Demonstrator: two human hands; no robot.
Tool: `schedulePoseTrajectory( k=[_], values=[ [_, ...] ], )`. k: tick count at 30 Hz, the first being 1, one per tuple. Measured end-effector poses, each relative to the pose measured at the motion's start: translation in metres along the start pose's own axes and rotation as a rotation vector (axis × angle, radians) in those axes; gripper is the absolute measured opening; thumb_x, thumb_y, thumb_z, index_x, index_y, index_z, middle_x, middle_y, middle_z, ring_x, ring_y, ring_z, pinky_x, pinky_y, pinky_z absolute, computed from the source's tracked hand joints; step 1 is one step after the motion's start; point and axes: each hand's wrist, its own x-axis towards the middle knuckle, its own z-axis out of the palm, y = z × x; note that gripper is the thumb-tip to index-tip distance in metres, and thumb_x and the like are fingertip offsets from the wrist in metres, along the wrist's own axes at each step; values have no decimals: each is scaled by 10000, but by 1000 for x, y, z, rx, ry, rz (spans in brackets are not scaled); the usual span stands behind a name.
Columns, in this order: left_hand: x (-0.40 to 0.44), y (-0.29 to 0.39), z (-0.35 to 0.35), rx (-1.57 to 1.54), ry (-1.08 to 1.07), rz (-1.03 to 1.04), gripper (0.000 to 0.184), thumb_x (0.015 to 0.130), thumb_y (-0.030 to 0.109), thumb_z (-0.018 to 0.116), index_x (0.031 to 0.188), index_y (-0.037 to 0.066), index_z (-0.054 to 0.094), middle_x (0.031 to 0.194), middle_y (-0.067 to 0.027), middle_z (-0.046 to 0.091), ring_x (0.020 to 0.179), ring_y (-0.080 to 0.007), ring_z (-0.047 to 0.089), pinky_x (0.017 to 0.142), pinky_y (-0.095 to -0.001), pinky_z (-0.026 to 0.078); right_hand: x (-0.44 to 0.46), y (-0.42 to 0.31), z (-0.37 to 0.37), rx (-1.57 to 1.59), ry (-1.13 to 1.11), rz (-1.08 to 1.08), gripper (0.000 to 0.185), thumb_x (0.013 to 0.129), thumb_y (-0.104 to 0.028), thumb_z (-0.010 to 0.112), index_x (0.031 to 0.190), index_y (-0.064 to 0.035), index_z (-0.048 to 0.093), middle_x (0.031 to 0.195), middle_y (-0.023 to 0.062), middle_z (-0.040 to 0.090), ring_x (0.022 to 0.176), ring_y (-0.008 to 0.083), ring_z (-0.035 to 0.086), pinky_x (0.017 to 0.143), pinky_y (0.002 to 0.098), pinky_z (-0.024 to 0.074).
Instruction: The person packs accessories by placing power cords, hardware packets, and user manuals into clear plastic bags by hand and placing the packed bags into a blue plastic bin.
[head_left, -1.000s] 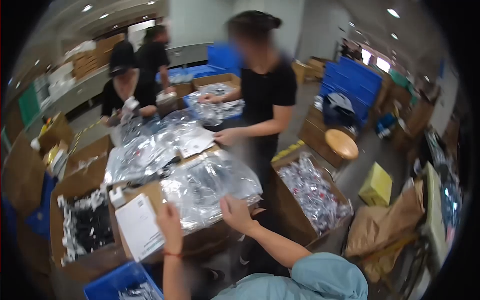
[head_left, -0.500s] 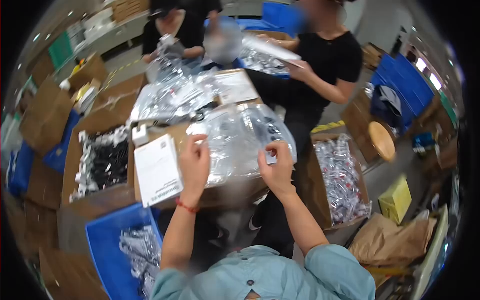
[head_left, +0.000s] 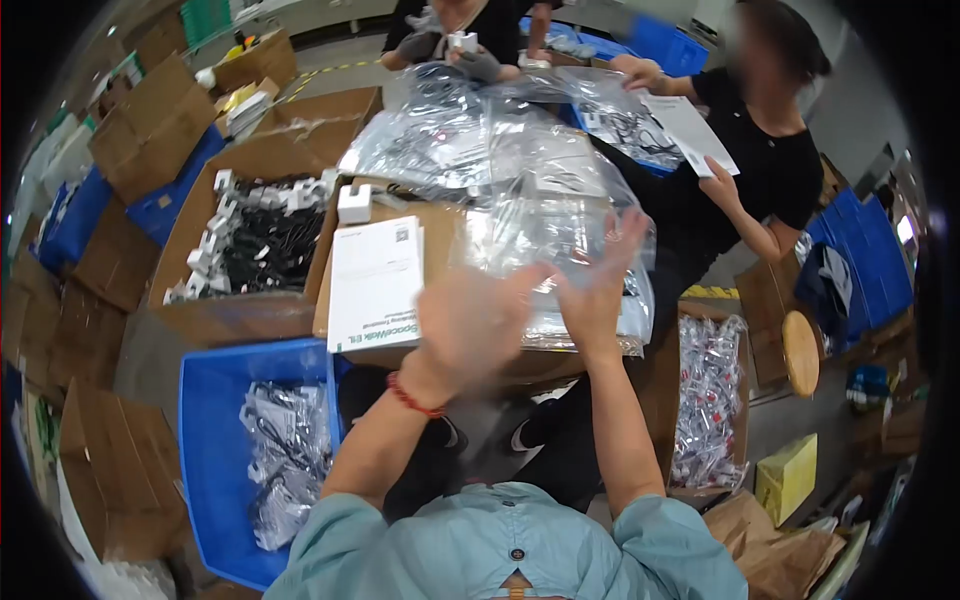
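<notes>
My left hand (head_left: 478, 322), smeared by motion, is above the front of the work surface, between the printed white sheets and the clear plastic bags; its fingers do not show clearly. My right hand (head_left: 600, 290) is stretched out with fingers apart, over or against the clear plastic bag (head_left: 500, 235). Whether it touches the film, I cannot tell. A stack of printed white sheets (head_left: 375, 285) lies left of the bags, with a white power adapter (head_left: 354, 203) behind it. More bagged items (head_left: 420, 145) are heaped farther back.
A cardboard box of black cables with white plugs (head_left: 265, 240) stands left. Below it is a blue bin (head_left: 205, 450) with bagged cables. A box of small bagged parts (head_left: 708, 400) is at right. Two co-workers sit opposite, one holding a white sheet (head_left: 692, 135).
My view has shifted, so the scene sits farther right. My left hand has moved right, towards my right hand. My right hand has gone from curled fingers to stretched ones.
</notes>
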Motion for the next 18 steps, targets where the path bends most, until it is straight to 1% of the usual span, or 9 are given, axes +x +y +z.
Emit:
schedulePoseTrajectory(
  k=[1, 4, 6, 7, 9, 11, 13, 15, 18],
  values=[
    [1, 10, -3, 53, -226, -4, 249, 682, 51, 603, 929, 42, 581, 578, -78, 524, 498, -246, 524, 485, -322, 443, -6, 8, 2, -4, 24, 35, 877, 684, -106, 656, 1330, 0, 72, 1361, 224, 154, 1253, 371, 179, 979, 409, 271],
    [-43, -8, 51, -132, -79, -105, 308, 682, 135, 621, 959, 15, 561, 705, -101, 553, 630, -271, 553, 552, -349, 450, -28, 44, 0, 3, 22, 90, 934, 671, -143, 677, 1336, -15, 34, 1372, 216, 120, 1263, 361, 155, 985, 407, 262],
    [-68, -15, 61, -295, -307, -392, 365, 680, 166, 625, 999, 10, 539, 781, -129, 549, 733, -289, 541, 630, -357, 440, -46, 73, -17, -655, -353, 45, 797, 695, -109, 637, 1327, -25, 158, 1358, 229, 171, 1235, 363, 240, 894, 402, 377],
    [-71, -17, 60, -388, -424, -534, 394, 680, 181, 627, 1019, 7, 528, 819, -143, 547, 784, -298, 535, 669, -361, 436, -47, 80, -26, -649, -372, 34, 797, 695, -109, 637, 1327, -25, 158, 1358, 229, 171, 1235, 363, 240, 894, 402, 377],
    [-83, -25, 43, -287, -367, -522, 420, 681, 183, 631, 1043, 5, 513, 856, -155, 538, 822, -306, 521, 699, -368, 425, -58, 88, -40, -664, -509, 50, 494, 706, -66, 603, 1166, 7, 436, 1215, 229, 411, 1114, 361, 412, 814, 373, 422],
    [-91, -37, 9, -88, -283, -441, 473, 685, 186, 638, 1091, 1, 483, 931, -178, 522, 897, -321, 494, 760, -382, 404, -49, 45, -44, -564, -481, 231, 355, 704, -56, 604, 1037, 11, 504, 1101, 209, 487, 1026, 348, 471, 794, 371, 422],
    [-92, -48, -36, 159, -449, -603, 526, 680, 201, 672, 1120, 3, 463, 1062, -185, 480, 988, -328, 469, 885, -389, 352, -39, 7, -39, -468, -431, 406, 219, 701, -46, 604, 909, 15, 572, 987, 189, 563, 938, 335, 530, 773, 369, 421],
    [-136, -75, -56, 332, -145, -572, 442, 729, 168, 633, 1100, -6, 470, 1062, -165, 479, 988, -319, 473, 881, -366, 361, -47, -19, -18, -310, -346, -4, 147, 700, -23, 619, 836, 17, 583, 883, 129, 589, 808, 259, 547, 688, 319, 437],
    [-159, -88, -85, 243, 83, -852, 297, 768, 157, 588, 994, -24, 522, 1023, -159, 493, 979, -272, 467, 878, -348, 351, -56, -33, 49, -209, -672, -293, 200, 677, -31, 631, 864, 5, 571, 946, 122, 578, 907, 285, 529, 781, 348, 410]
  ],
)
